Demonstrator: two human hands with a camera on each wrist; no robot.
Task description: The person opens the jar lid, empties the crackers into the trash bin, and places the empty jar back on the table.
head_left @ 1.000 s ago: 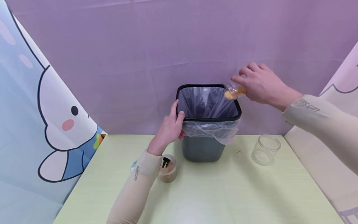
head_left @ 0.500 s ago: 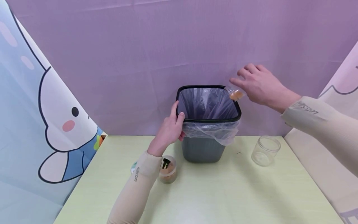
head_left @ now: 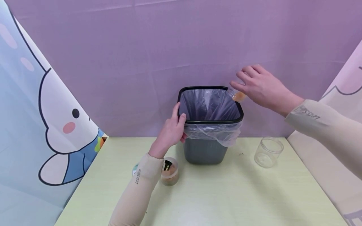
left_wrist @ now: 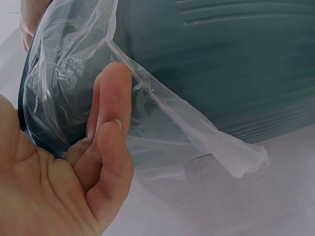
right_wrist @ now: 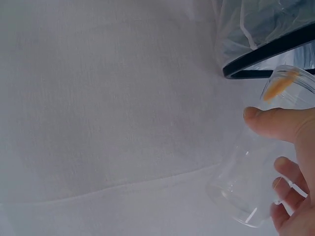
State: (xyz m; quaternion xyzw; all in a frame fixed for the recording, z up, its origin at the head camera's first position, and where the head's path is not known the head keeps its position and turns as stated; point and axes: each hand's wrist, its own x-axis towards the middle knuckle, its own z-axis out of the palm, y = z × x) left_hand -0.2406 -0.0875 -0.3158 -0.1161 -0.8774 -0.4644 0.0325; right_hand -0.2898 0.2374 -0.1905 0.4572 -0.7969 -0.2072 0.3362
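Note:
A grey trash bin (head_left: 205,152) with a black rim and a clear plastic liner (head_left: 213,130) stands against the back cloth. At its front left corner my left hand (head_left: 171,127) holds the rim, its fingers against the liner in the left wrist view. My right hand (head_left: 264,89) grips a clear jar (right_wrist: 241,187), tipped with its mouth at the bin's right rim. Some orange stuff (right_wrist: 280,87) lies inside near the jar's mouth. The right fingers hide much of the jar in the head view.
A second clear jar (head_left: 268,152) stands right of the bin. By my left forearm is a tub with brownish contents (head_left: 169,175), and a small round item (head_left: 134,169) shows partly behind the sleeve. Purple cloth (head_left: 127,78) hangs behind the table.
Less orange stuff shows in the tilted jar, and the yellow piece at its mouth is gone from there. The right hand has shifted slightly left; the left hand stays on the rim.

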